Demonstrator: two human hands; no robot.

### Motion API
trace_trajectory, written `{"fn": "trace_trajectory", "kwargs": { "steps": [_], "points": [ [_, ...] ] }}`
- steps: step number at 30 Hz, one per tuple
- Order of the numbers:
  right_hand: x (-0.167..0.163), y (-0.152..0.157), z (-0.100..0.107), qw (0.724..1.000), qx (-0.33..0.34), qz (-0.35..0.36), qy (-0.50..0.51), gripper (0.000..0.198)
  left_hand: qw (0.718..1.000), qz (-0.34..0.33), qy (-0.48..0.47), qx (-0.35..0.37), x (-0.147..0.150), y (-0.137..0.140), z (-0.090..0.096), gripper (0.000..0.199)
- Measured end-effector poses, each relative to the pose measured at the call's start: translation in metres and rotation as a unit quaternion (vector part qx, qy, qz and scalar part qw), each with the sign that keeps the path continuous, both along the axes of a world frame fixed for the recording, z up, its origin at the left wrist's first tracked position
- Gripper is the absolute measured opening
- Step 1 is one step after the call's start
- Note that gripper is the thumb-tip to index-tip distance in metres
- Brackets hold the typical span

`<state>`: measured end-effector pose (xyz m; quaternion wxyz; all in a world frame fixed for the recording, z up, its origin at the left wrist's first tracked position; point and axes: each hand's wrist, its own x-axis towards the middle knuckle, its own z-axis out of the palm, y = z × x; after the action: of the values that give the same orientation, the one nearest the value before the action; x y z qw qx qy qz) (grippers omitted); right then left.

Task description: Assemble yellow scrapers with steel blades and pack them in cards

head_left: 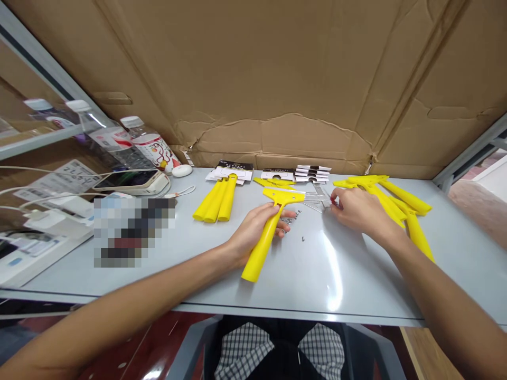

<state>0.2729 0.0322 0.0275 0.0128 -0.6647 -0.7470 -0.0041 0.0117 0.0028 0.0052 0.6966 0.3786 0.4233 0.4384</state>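
My left hand (259,227) is wrapped round the handle of a yellow scraper (263,245), its wide head pointing away from me and its round end toward me. To the right, my right hand (356,208) has its fingertips pinched at the edge of a thin metal plate (324,196); the fingers partly hide the contact. More thin metal pieces (312,196) lie between the scraper head and that hand. Small screws (293,217) are piled behind my left fingers, and one loose screw (303,239) lies apart from them.
Yellow scrapers on printed cards (232,171) lie at the back left. Stacked cards (312,173) and flat yellow parts (277,182) are behind the scraper. Yellow handles (400,203) are heaped at right. Bottles (152,148), a phone (127,181) and cables crowd the left.
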Motion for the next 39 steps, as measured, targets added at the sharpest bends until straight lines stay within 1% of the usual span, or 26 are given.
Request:
{"fn": "trace_trajectory", "kwargs": {
  "steps": [2,5,8,13,15,18,20,21,22,24,26,27,29,30,32,34,36,39],
  "points": [
    [0.003,0.003,-0.001,0.999,-0.016,-0.018,-0.037,0.026,1.0,0.004,-0.012,-0.001,0.001,-0.001,0.0,0.018],
    [0.006,0.004,-0.001,0.997,-0.046,-0.023,-0.065,0.027,0.999,0.007,-0.032,-0.001,0.002,-0.002,-0.001,0.018],
    [0.007,0.005,-0.001,0.994,-0.069,-0.024,-0.076,0.028,0.999,0.009,-0.041,0.005,0.002,-0.002,-0.001,0.022],
    [0.008,0.004,-0.002,0.995,-0.074,-0.027,-0.067,0.035,1.0,0.01,-0.015,0.013,0.0,0.0,-0.002,0.023],
    [0.008,0.003,-0.001,0.997,-0.052,-0.021,-0.052,0.037,1.0,0.009,-0.017,0.017,-0.001,0.002,-0.005,0.023],
    [0.002,-0.001,0.001,0.999,0.042,-0.004,-0.013,0.037,0.998,0.022,-0.037,0.054,-0.002,0.005,-0.011,0.022],
    [-0.006,-0.006,0.002,0.993,0.104,0.018,0.043,0.037,0.996,0.017,-0.045,0.071,-0.002,0.007,-0.014,0.022],
    [-0.012,-0.01,0.003,0.989,0.116,0.036,0.088,0.037,0.996,0.01,-0.049,0.072,-0.002,0.008,-0.015,0.022],
    [-0.018,-0.014,0.003,0.982,0.11,0.062,0.143,0.037,0.996,0.003,-0.054,0.069,-0.002,0.009,-0.015,0.022],
    [-0.032,-0.023,0.001,0.958,0.045,0.122,0.257,0.035,0.996,-0.003,-0.064,0.067,-0.003,0.009,-0.015,0.024],
    [-0.045,-0.033,-0.003,0.925,-0.029,0.156,0.345,0.029,0.995,0.009,-0.066,0.074,-0.002,0.009,-0.015,0.026],
    [-0.05,-0.037,-0.006,0.907,-0.067,0.162,0.382,0.027,0.995,0.014,-0.064,0.079,-0.002,0.009,-0.014,0.027],
    [-0.059,-0.043,-0.013,0.865,-0.14,0.164,0.452,0.031,0.994,0.02,-0.062,0.091,-0.001,0.009,-0.014,0.028],
    [-0.061,-0.044,-0.017,0.846,-0.168,0.163,0.48,0.034,0.993,0.023,-0.06,0.098,-0.001,0.009,-0.014,0.03],
    [-0.065,-0.045,-0.022,0.818,-0.198,0.15,0.519,0.04,0.992,0.027,-0.059,0.106,0.0,0.01,-0.014,0.033],
    [-0.065,-0.044,-0.024,0.804,-0.212,0.132,0.54,0.04,0.992,0.026,-0.056,0.11,0.0,0.011,-0.015,0.035],
    [-0.064,-0.042,-0.024,0.796,-0.225,0.118,0.549,0.035,0.992,0.018,-0.052,0.111,-0.001,0.013,-0.017,0.036],
    [-0.06,-0.035,-0.024,0.781,-0.239,0.117,0.565,0.03,0.992,0.017,-0.042,0.114,-0.002,0.015,-0.017,0.038]
  ]
}}
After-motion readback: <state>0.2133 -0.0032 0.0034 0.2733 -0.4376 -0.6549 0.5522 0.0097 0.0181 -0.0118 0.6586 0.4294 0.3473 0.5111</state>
